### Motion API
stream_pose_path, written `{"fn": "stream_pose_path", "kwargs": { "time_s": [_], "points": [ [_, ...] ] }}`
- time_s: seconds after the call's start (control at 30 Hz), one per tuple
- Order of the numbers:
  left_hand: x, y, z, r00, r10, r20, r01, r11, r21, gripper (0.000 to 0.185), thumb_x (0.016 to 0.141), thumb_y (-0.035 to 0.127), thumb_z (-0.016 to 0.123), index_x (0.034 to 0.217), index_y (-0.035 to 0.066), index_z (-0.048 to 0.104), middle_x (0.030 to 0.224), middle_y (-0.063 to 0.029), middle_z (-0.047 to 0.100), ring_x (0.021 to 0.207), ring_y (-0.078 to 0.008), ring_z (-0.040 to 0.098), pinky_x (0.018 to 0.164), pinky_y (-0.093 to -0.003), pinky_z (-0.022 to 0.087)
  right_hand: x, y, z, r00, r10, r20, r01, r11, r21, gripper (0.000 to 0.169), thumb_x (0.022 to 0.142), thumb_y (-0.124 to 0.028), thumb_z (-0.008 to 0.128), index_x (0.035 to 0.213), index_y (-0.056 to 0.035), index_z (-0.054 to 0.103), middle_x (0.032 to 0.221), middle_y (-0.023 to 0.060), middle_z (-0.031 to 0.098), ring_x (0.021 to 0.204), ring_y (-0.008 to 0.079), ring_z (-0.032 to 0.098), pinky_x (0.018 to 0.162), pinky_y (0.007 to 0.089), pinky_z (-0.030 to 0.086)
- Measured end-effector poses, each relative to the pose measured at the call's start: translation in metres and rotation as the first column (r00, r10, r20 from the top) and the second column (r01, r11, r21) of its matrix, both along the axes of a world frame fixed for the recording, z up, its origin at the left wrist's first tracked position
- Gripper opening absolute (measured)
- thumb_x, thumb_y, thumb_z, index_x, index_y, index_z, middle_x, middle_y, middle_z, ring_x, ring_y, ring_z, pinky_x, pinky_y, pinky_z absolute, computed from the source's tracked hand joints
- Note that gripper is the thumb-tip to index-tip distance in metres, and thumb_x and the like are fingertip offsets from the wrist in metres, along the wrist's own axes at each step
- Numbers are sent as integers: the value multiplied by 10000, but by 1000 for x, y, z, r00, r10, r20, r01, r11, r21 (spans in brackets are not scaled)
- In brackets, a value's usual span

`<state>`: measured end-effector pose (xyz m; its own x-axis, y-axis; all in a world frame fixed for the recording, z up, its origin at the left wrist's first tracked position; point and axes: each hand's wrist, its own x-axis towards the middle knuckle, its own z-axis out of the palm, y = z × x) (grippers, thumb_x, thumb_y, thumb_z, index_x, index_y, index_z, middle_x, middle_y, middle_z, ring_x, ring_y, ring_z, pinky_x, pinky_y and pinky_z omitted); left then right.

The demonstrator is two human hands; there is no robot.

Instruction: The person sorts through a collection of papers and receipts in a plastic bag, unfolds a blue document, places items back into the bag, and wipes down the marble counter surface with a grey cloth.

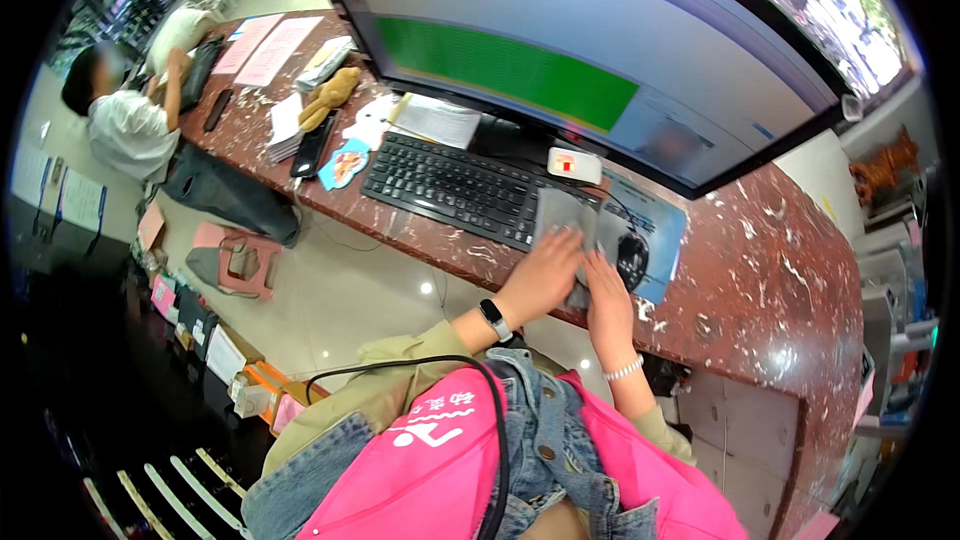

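Note:
Both my hands are at the front edge of the red stone desk, on a thin greyish translucent sheet or bag (pixel 559 211). My left hand (pixel 551 262), with a smartwatch at the wrist, lies over it; its fingers point away from me. Close beside it, my right hand (pixel 606 281) touches the sheet's right part. Whether the fingers grip it, I cannot tell. A black keyboard (pixel 450 184) is to the left, partly covered by the sheet. Right of my right hand, a black mouse (pixel 632 259) rests on a blue mouse pad (pixel 664 240). A small white box-like device (pixel 574 165) sits behind the sheet.
A large monitor (pixel 525 82) stands behind the keyboard. Leftward on the desk (pixel 757 262) are a smartphone (pixel 313 146), a yellow plush toy (pixel 330 97), papers (pixel 277 52) and a blue card (pixel 345 163). Another person (pixel 135 127) sits at the far left, near a pink stool (pixel 259 262).

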<state>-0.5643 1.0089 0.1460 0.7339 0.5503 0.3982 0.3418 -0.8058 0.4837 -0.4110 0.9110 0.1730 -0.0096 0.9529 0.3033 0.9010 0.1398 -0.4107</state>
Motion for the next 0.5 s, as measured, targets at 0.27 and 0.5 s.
{"fn": "stream_pose_path", "kwargs": {
  "time_s": [0.27,0.5],
  "points": [
    [-110,63,42,962,144,232,-131,989,-70,438,826,59,667,1257,37,588,1360,-175,581,1283,-365,526,1089,-466,418,-34,-45,-33,987,82,-138,-95,991,-93,488,845,84,522,1315,-26,590,1413,168,571,1336,332,526,1134,488,400],
    [-280,143,-8,584,811,-33,-761,561,325,463,884,61,619,1335,-5,537,1377,-169,570,1297,-371,491,1082,-474,399,-93,24,-20,927,360,-100,-372,914,-159,553,822,33,579,1365,-72,566,1450,127,544,1332,311,525,1101,443,426]
  ]
}}
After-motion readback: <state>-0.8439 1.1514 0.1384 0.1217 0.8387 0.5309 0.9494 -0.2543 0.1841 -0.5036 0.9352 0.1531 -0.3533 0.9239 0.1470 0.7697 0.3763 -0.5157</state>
